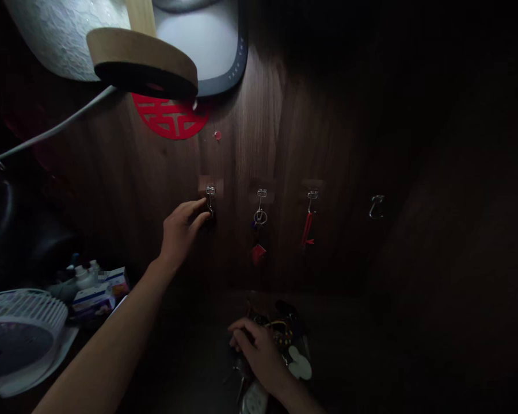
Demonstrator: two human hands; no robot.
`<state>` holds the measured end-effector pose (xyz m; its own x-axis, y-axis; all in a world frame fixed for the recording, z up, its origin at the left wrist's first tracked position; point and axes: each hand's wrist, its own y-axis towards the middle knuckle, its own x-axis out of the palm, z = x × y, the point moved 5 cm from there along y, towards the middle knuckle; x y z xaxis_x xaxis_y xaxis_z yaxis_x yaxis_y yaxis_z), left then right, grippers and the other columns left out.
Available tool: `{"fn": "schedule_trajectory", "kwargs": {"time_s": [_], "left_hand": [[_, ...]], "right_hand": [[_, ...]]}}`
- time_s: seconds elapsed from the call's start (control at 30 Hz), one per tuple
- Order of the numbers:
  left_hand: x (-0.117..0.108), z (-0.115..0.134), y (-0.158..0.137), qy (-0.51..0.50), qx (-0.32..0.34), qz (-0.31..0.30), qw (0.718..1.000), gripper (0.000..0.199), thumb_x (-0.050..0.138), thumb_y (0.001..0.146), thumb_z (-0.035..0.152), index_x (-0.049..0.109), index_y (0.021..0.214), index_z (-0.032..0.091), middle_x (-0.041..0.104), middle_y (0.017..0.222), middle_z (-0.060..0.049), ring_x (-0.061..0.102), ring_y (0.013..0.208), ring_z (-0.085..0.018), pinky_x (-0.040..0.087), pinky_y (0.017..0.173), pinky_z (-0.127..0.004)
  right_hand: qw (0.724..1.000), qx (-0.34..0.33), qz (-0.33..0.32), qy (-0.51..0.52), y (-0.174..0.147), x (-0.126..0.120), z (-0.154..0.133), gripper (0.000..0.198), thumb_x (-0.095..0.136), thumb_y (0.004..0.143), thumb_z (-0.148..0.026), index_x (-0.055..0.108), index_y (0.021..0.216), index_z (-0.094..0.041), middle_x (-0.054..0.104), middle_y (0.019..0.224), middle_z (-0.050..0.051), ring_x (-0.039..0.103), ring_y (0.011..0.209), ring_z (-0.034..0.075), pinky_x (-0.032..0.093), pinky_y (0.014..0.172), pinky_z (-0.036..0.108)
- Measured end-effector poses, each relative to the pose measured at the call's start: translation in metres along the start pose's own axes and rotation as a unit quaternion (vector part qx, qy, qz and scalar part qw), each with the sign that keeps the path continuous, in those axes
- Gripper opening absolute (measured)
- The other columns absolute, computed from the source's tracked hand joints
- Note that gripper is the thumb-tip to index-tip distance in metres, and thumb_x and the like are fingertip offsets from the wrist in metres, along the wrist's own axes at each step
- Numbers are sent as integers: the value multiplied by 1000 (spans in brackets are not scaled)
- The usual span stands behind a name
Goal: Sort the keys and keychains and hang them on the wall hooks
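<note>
My left hand [185, 225] reaches up to the leftmost metal hook [210, 191] on the wood-grain panel. Thumb and forefinger close round a small key ring [211, 214] at the hook's lower end; what hangs from it is hidden or too dark to see. Lower down, my right hand [256, 348] is over a dim pile of keys and keychains, its fingers bent together, and what they grip is not clear. Beside it lie a white rounded keychain [300, 363] and a yellow-and-dark beaded band [285, 333].
Keys on a ring [260, 217] with a red tag [258, 253] hang on the second hook, a red strap [307, 230] on the third. Another hook [376, 207] is at right. A lamp [142, 60] juts overhead. A white fan [21, 333] and boxes [94, 299] stand at left.
</note>
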<state>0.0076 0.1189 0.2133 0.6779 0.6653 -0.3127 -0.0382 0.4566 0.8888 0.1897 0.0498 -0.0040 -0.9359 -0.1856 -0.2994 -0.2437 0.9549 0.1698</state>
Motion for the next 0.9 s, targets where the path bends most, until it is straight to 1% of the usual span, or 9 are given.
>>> {"fn": "schedule_trajectory", "kwargs": {"time_s": [0.1, 0.27, 0.4, 0.53, 0.63, 0.9], "left_hand": [[4, -1, 2, 2, -2, -18, 1000, 29, 61, 83, 26, 63, 112, 24, 68, 109, -3, 63, 98, -18, 49, 89, -31], [8, -9, -1, -7, -24, -16, 1000, 30, 62, 81, 27, 65, 110, 23, 68, 107, -4, 63, 96, -19, 49, 88, -31], [11, -17, -7, -54, -72, -26, 996, 31, 60, 81, 30, 64, 111, 24, 67, 105, -3, 64, 91, -18, 50, 84, -32], [16, -25, -15, -124, -122, -44, 984, 37, 59, 80, 32, 61, 116, 22, 68, 112, -4, 62, 102, -21, 47, 92, -36], [16, -30, -21, -155, -144, -42, 976, 38, 59, 79, 31, 59, 117, 22, 70, 110, -5, 63, 102, -22, 47, 92, -38], [15, -37, -39, -140, -178, -47, 973, 32, 57, 79, 29, 62, 109, 20, 71, 104, -5, 64, 96, -21, 48, 88, -36]], "right_hand": [[1000, 4, -6, -7, 1, 0, 1, 22, 46, 86, -30, 66, 89, -20, 65, 70, 0, 58, 65, 13, 42, 61, 22], [1000, 0, -11, -16, 0, -1, 0, 22, 46, 86, -28, 66, 88, -20, 66, 70, 1, 59, 66, 14, 42, 61, 22], [1000, 7, -13, -15, -1, 0, -1, 21, 45, 86, -27, 65, 88, -20, 66, 70, 1, 59, 66, 14, 42, 61, 23], [1000, 10, -12, -16, -1, 1, -2, 21, 45, 86, -26, 65, 88, -19, 65, 70, 1, 59, 65, 13, 41, 60, 22], [1000, 7, -14, -9, -1, 1, -1, 22, 45, 86, -27, 65, 88, -19, 65, 69, 1, 59, 65, 13, 42, 60, 22], [1000, -2, -14, -5, 0, 1, 1, 21, 46, 86, -29, 64, 88, -19, 64, 69, 1, 59, 64, 13, 41, 59, 22]]}}
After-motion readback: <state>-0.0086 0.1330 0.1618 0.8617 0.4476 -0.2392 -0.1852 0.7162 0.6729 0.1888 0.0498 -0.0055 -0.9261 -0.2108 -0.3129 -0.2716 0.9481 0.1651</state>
